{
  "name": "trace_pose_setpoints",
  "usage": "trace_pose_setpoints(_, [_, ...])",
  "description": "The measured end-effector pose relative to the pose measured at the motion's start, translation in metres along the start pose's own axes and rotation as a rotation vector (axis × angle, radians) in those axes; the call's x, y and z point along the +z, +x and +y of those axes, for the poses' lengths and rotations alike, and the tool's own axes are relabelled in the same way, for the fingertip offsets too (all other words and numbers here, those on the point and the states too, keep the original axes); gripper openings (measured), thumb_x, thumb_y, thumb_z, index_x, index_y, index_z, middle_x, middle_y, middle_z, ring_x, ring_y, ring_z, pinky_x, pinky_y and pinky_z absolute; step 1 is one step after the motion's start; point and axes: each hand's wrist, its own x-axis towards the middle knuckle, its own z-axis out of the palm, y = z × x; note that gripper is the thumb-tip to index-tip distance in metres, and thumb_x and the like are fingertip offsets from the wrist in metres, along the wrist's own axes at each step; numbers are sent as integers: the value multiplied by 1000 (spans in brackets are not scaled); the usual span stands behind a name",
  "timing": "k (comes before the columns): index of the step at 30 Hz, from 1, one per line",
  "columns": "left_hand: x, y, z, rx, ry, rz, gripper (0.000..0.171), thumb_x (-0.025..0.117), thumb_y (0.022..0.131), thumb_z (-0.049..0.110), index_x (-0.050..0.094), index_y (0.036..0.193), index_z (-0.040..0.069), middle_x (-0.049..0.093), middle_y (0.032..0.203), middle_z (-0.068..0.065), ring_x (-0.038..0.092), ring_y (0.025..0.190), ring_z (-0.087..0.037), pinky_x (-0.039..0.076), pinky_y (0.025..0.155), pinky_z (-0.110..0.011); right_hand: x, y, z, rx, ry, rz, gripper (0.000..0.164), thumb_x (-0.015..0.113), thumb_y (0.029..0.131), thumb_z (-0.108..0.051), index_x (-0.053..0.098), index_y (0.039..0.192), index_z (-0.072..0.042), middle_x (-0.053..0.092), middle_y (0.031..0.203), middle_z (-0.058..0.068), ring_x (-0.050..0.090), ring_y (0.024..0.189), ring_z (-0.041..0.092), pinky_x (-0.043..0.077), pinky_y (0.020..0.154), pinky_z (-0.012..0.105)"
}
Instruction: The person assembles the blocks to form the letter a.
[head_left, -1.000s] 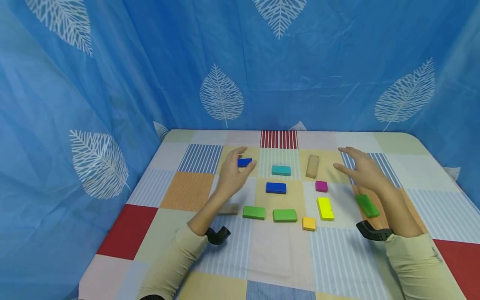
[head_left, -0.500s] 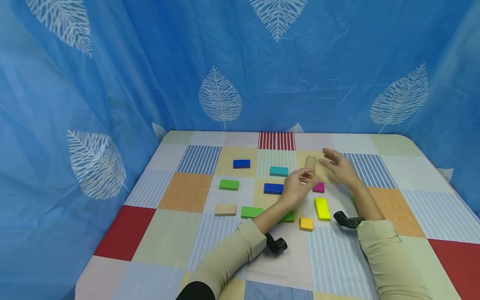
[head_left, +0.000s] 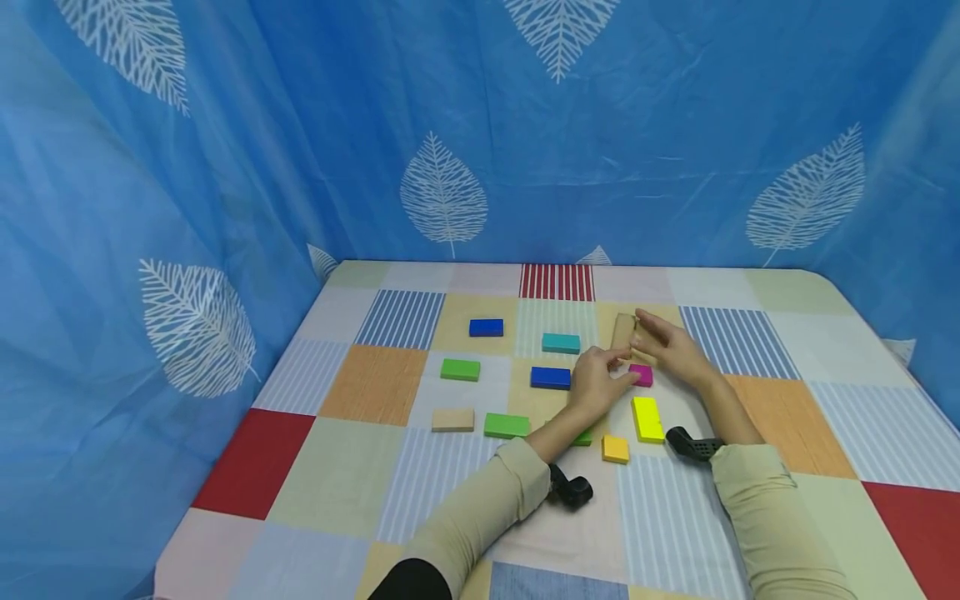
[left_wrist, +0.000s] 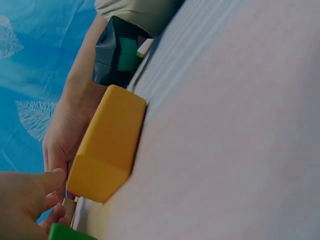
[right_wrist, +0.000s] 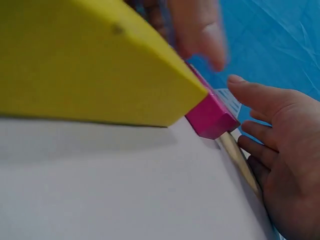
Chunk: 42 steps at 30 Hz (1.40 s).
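Observation:
A plain wooden block lies on the patchwork cloth, right of the teal block. My left hand is at its near end, its fingers bent loosely and its thumb pointing toward the magenta block. Along the wooden block's right side is my right hand, fingers extended. In the right wrist view that hand has its fingers beside the wooden block, and whether they touch it cannot be made out. Neither hand visibly grips anything.
Near the hands lie a yellow block, an orange block and a blue block. Farther left are another blue block, green blocks and a second wooden block. A blue leaf-print curtain hangs behind the table.
My left hand has swung right from above the left-hand blocks to the wooden block, uncovering a green block. My right hand has moved left to the same block. The blocks stay in place.

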Motion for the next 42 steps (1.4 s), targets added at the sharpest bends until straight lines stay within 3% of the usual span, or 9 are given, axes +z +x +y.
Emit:
trace_pose_setpoints(6, [2,1,-2,13,137,-65,39,73,78,39,69,113,22,56,82,11,42,74,-2,31,61,-12,-2,-1,3,16,-23,-32,70,61,90,-24,24,144,1,22,147,24,16,134,42,14,107,55])
trace_pose_setpoints(12, [2,2,-2,19,180,-72,32,74,76,40,72,105,26,59,87,15,42,77,-1,31,62,-12,0,0,2,27,-74,-50,72,62,90,-27,24,145,-1,23,147,22,17,135,41,14,108,54])
trace_pose_setpoints(24, [-8,-4,-10,21,51,-111,27,75,77,29,74,101,16,62,82,11,44,77,-2,34,67,-12,5,1,0,76,-181,-53,81,65,85,-38,23,146,-4,20,149,20,16,134,41,14,107,56])
trace_pose_setpoints(30, [-18,-8,-14,25,14,-116,28,75,78,26,72,105,16,67,98,10,53,95,-5,38,83,-16,4,-1,2,90,-195,-45,83,66,84,-40,24,146,-6,21,149,20,17,134,41,15,106,57])
trace_pose_setpoints(36, [-24,-8,-21,42,-9,-117,31,74,79,24,70,108,15,67,103,8,55,102,-7,39,90,-18,5,-7,-1,129,-204,-43,84,66,83,-44,24,147,-10,22,149,18,17,135,40,15,106,58])
trace_pose_setpoints(42, [-26,-8,-23,51,20,-108,32,74,79,24,70,109,15,67,105,6,52,114,-12,38,98,-26,7,-13,-3,89,-208,-60,80,64,85,-41,24,147,-11,21,150,16,17,135,41,15,105,58])
